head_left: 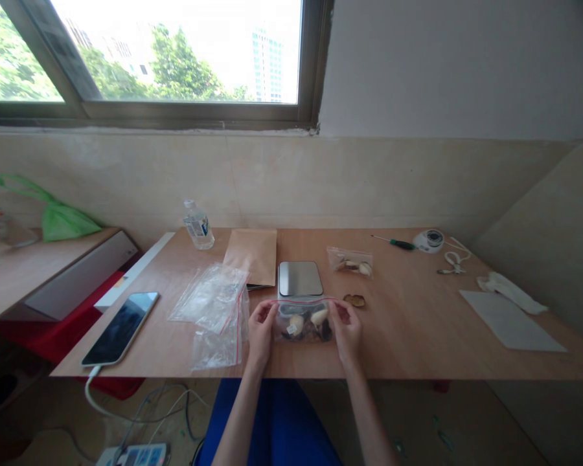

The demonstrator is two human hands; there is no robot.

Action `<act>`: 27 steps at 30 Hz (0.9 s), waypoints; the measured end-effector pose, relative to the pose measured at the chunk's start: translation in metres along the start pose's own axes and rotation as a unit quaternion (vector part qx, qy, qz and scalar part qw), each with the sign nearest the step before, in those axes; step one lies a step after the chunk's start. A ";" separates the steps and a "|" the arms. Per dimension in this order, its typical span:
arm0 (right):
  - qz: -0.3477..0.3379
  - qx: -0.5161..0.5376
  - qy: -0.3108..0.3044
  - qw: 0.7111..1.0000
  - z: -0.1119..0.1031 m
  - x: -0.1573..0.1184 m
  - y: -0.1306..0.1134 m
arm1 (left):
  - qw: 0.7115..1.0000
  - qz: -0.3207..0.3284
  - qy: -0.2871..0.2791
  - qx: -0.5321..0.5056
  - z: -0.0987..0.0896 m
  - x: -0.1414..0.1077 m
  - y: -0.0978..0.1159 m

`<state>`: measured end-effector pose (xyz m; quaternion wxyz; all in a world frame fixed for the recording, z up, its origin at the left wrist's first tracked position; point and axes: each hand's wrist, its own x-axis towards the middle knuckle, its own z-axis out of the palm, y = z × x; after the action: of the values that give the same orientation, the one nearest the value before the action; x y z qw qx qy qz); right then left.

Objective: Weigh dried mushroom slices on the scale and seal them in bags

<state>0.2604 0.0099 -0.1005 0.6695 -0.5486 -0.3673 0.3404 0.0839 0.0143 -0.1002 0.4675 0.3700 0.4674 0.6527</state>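
Note:
A clear zip-lock bag [303, 327] with a red seal line holds several pale and dark pieces that look like dried mushrooms. My left hand [262, 327] pinches its top left corner, and my right hand [346, 325] pinches the top right corner. Stretched between both hands, the red seal runs nearly straight. Just behind the bag sits a small kitchen scale [300, 279] with a shiny metal plate, its front partly hidden by the bag. Right of the scale lies one loose brown piece [354, 300]. Farther back is a second zip-lock bag [350, 262] with similar pieces inside.
Flat zip-lock bags [208, 301] lie left of my hands, near a brown paper pouch [252, 252]. A plastic bottle [199, 226] and a charging phone [121, 329] are farther left. To the right are a screwdriver [401, 244], a white dome camera [430, 241] and a white sheet [510, 323].

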 end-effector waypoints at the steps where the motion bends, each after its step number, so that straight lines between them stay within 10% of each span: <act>1: 0.000 -0.001 0.000 1.000 0.000 0.000 0.000 | 1.000 -0.001 0.000 0.001 0.000 0.000 0.000; 27: -0.016 -0.019 -0.041 0.999 -0.003 0.004 0.008 | 0.997 0.009 -0.062 0.034 0.006 -0.004 0.011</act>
<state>0.2650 0.0132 -0.1087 0.6485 -0.5413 -0.4095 0.3447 0.0874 0.0109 -0.0887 0.4764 0.4296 0.4562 0.6167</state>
